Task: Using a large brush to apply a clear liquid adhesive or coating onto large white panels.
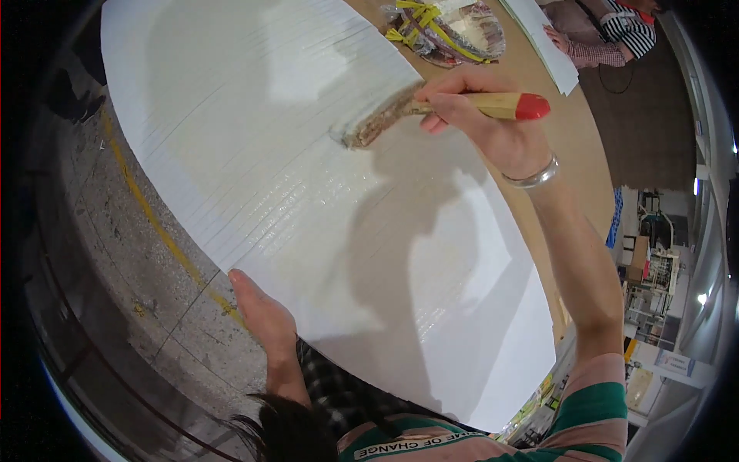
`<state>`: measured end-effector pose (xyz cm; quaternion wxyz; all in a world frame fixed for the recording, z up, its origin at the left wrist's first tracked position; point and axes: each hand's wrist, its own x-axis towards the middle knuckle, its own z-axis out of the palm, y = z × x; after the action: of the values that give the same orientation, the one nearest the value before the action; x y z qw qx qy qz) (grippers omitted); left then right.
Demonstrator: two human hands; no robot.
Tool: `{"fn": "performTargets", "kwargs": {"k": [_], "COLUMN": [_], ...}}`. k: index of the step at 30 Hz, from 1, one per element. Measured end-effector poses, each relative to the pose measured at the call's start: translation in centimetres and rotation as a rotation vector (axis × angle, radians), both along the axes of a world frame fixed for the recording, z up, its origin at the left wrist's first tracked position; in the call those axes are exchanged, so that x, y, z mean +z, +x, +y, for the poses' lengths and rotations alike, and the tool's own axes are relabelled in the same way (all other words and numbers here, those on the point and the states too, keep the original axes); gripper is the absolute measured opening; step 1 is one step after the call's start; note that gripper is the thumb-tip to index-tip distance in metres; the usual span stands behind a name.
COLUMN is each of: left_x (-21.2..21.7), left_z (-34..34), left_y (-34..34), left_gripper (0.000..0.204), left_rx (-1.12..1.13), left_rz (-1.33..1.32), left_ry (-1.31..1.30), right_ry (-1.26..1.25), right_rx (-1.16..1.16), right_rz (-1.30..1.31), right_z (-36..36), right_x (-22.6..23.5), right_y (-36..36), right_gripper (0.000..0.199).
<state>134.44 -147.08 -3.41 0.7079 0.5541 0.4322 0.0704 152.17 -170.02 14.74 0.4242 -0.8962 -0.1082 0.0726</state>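
Note:
My right hand point(493, 115) is closed around the wooden handle of a wide flat brush point(493, 105) with a red end. The brown, wet-looking bristles rest on a large white sheet point(493, 300) spread before me. Glossy wet streaks and fine parallel lines cross the sheet's middle. My left hand point(265, 312) is at the sheet's near left edge, touching it, with its visible fingers stretched out along the edge. Part of that hand's fingers is hidden. A shadow of my head and arm falls over the sheet.
Beyond the sheet, on the brown tabletop point(593, 154), sits a plastic-wrapped container point(462, 31) with yellow strips. Another person point(600, 35) stands at the far right beside more white sheets point(539, 38). A yellow line point(154, 215) runs along the floor to the left.

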Motion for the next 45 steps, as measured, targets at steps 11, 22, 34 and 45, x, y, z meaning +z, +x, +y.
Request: {"fn": "performTargets", "kwargs": {"k": [11,22,34,45], "left_x": [-1.3,-2.8,-0.7,0.3], "left_z": [-0.3,0.4,0.9,1.4], "left_y": [-1.0,-2.4,-0.8,0.1], "left_gripper": [0.049,0.045,0.053,0.065], "left_rx": [-0.011,-0.039,0.014,0.061], "left_rz": [-0.098,-0.206,-0.121,-0.01], "left_ry": [0.087,0.19,-0.015,0.009], "right_ry": [-0.017,0.034,-0.01,-0.146], "right_rx": [0.001,-0.001,0.01,0.017], "right_rz": [0.062,0.098,0.122,0.34], "right_z": [-0.8,-2.0,-3.0,-6.0], "right_x": [0.4,0.5,0.4,1.3], "right_y": [2.0,1.3,1.2,-4.3], "right_gripper": [0.016,0.019,0.021,0.012]}}
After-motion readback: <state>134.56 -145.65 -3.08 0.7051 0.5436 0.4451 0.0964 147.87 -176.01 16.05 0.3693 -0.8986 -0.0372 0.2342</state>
